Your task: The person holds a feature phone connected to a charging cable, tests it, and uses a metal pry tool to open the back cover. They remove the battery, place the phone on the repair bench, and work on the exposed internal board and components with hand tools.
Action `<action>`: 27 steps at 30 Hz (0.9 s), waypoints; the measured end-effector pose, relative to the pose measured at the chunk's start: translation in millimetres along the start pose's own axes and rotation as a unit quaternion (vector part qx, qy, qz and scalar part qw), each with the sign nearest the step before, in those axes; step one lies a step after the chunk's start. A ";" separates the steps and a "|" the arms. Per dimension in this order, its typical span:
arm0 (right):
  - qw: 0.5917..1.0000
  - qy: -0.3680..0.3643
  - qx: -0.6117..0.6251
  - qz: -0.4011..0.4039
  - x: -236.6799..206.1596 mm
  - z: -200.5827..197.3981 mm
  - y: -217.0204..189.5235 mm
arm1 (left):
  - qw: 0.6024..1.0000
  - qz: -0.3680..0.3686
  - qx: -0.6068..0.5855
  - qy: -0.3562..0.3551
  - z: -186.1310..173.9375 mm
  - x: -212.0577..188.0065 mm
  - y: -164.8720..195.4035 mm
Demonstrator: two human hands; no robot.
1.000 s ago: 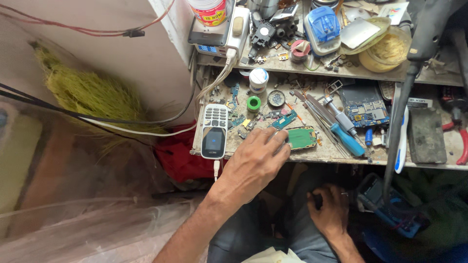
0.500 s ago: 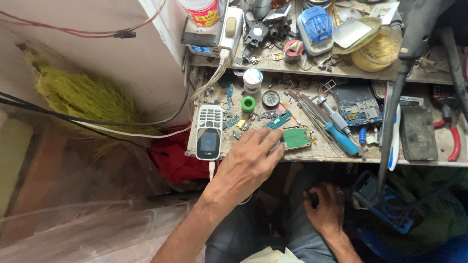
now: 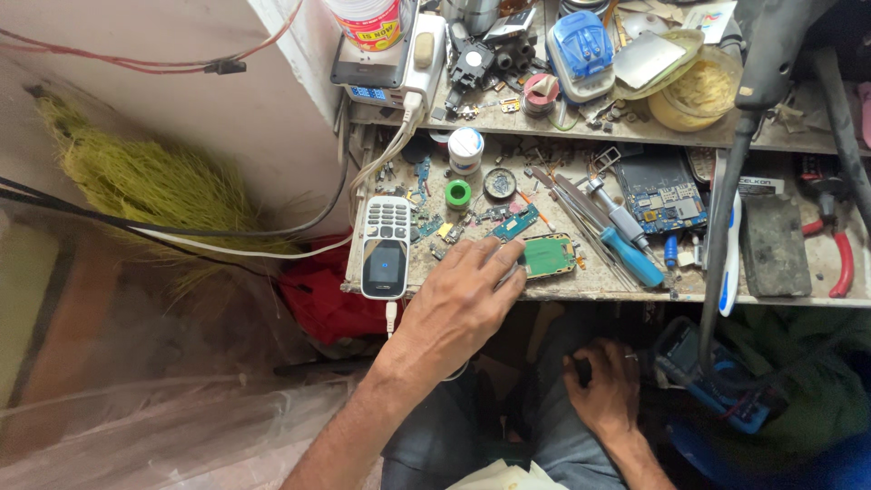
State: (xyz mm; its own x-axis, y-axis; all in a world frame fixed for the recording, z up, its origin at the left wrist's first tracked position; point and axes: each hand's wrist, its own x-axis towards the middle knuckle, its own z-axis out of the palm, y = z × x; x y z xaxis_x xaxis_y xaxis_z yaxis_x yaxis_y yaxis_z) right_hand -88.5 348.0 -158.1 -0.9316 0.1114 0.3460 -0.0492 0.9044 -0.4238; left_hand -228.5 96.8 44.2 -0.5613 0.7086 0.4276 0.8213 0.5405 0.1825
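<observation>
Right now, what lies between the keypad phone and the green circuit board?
In the head view, the left hand rests on the bench between the keypad phone and the green circuit board.

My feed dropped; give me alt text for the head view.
The left hand rests on a cluttered workbench, fingers touching a green circuit board beside a white keypad phone. The right hand sits below the bench.

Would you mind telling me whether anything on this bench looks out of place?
Yes: the keypad phone hangs partly over the bench's front edge, cable plugged in below. The left hand rests beside it, touching a bare green circuit board.
</observation>
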 end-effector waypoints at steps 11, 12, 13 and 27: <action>1.000 -0.003 -0.003 -0.002 -0.1 0.6 0.5 | 1.000 -0.011 -0.025 -0.004 -3.2 1.5 -1.2; 1.000 -0.002 -0.005 -0.005 0.3 0.1 0.1 | 1.000 -0.012 -0.027 -0.005 -3.6 1.6 -1.2; 1.000 0.000 -0.006 -0.007 0.7 -0.3 -0.5 | 1.000 -0.013 -0.028 -0.006 -4.1 1.7 -1.3; 1.000 -0.012 0.007 0.015 0.1 0.2 -0.5 | 0.998 -0.006 -0.054 -0.008 -6.4 5.9 -6.0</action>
State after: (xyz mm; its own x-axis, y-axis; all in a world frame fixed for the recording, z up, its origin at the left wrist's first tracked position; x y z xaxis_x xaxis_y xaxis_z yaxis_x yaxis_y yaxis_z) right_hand -88.7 347.5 -158.0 -0.9413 0.1274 0.3127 -0.0270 0.8947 -0.4458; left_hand -236.1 94.9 51.3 -0.5717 0.7098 0.4116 0.8204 0.4972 0.2823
